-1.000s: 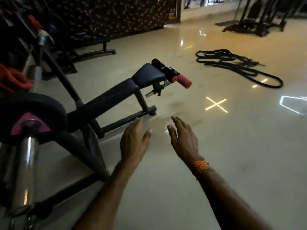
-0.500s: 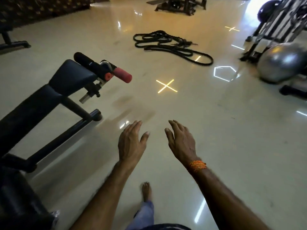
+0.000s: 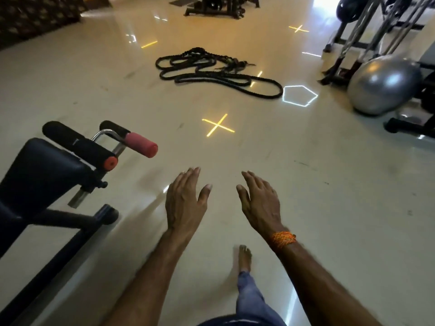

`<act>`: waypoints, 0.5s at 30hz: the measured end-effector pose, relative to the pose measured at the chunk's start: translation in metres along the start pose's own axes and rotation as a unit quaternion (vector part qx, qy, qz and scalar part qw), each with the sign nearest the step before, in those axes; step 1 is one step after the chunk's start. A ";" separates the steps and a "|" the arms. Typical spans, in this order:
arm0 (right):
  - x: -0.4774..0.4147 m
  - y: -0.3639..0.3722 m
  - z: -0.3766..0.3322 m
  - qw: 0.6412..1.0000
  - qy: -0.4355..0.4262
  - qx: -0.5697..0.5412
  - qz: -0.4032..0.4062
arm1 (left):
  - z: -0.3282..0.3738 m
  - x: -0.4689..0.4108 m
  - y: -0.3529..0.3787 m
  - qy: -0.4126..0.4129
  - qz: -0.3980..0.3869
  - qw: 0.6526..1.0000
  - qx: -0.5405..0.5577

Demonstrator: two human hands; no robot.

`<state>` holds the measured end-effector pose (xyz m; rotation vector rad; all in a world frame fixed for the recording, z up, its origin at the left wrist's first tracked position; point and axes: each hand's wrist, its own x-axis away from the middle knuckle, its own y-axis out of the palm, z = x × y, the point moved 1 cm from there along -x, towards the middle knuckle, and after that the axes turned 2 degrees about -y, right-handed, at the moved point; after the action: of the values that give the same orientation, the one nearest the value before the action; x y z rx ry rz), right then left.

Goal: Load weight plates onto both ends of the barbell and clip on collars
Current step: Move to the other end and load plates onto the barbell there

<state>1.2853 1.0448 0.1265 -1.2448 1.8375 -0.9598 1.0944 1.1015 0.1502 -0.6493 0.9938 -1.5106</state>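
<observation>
No barbell, weight plate or collar shows in the head view at this moment. My left hand point(image 3: 184, 200) and my right hand point(image 3: 260, 202) are held out in front of me above the shiny floor, palms down, fingers straight and spread, holding nothing. An orange thread band circles my right wrist. Below the hands, my bare foot point(image 3: 244, 257) and a blue trouser leg stand on the floor.
A black padded bench point(image 3: 44, 175) with red-tipped foam rollers stands at the left. A coiled black battle rope point(image 3: 211, 71) lies ahead. A grey exercise ball point(image 3: 383, 85) and a metal rack point(image 3: 367, 31) stand at the right. Light reflections mark the floor.
The view has swung right and away from the barbell end with its plate, which has left the frame. The rope, ball and rack came into view. Both hands stay empty and outstretched.
</observation>
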 end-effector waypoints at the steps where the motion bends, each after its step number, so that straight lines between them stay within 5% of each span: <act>1: -0.031 0.004 0.006 1.000 -0.001 -0.005 0.003 | 0.002 -0.030 0.008 0.001 0.004 1.000 -0.003; 15: -0.450 0.037 -0.014 0.989 -0.147 -0.008 -0.023 | 0.002 -0.385 0.034 -0.095 0.088 0.991 0.014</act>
<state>1.3866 1.4828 0.1665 -1.3653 1.5949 -0.7405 1.1867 1.4766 0.1712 -0.6553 0.8599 -1.2803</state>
